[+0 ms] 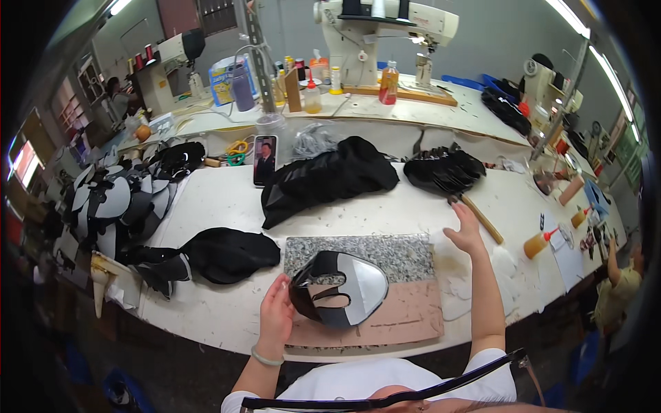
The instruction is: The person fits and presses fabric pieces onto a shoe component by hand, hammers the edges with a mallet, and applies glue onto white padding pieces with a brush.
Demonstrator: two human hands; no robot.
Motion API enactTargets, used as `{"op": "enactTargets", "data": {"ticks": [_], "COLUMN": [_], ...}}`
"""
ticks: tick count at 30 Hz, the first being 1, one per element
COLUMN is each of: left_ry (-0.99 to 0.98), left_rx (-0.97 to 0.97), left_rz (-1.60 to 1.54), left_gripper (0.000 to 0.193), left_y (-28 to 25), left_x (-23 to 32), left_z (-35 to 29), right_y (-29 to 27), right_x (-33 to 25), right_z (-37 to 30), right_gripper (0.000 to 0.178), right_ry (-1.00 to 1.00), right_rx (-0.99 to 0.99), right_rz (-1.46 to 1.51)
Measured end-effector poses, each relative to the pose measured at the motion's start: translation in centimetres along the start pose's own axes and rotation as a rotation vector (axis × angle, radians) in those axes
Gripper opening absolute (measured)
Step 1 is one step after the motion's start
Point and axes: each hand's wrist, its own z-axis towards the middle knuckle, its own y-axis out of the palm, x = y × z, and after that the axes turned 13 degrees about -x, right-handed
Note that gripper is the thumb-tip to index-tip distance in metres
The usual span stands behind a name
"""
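A shoe-upper piece in black and grey [365, 286], with a cut-out slot and a curled left edge, rests on a work board [406, 316] with a speckled far half and a brownish near half. Beside that curled edge is my left hand [277, 310], fingers stretched out; whether they touch it is hard to see. My right hand [467, 230] is open beyond the board's right side, thumb apart from the fingers. Its fingertips are close to the dark head of a wooden-handled hammer [483, 220], with nothing visibly gripped.
Black pieces [330, 179] lie in a long pile behind the board, next to a propped phone [264, 160]. More black pieces [231, 255] and grey cut parts [110, 199] are at left. Glue bottles [537, 244] stand at right. A sewing machine [385, 34] occupies the back shelf.
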Motion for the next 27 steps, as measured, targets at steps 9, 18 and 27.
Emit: {"op": "enactTargets", "data": {"ticks": [9,18,27], "left_ry": [-0.295,-0.353,-0.365], "left_rx": [-0.187,-0.201,-0.220], "left_rz": [-0.468,-0.559,-0.563], "left_gripper": [0.022,0.024,0.021], "left_y": [-3.2,-4.0,-3.6], "left_x": [-1.5,-1.7,-0.9], "left_z": [-2.5,-5.8,-5.8], "right_y": [4.9,17.5,12.9], "right_x": [-28.0,-37.5,-40.5], "right_z": [4.7,7.5,6.6], "right_gripper": [0.022,0.034,0.025], "right_ry": [-0.824,-0.665,-0.475], "right_rx": [-0.432,-0.384,-0.531], "right_rz": [0.436,-0.174,0.469]}}
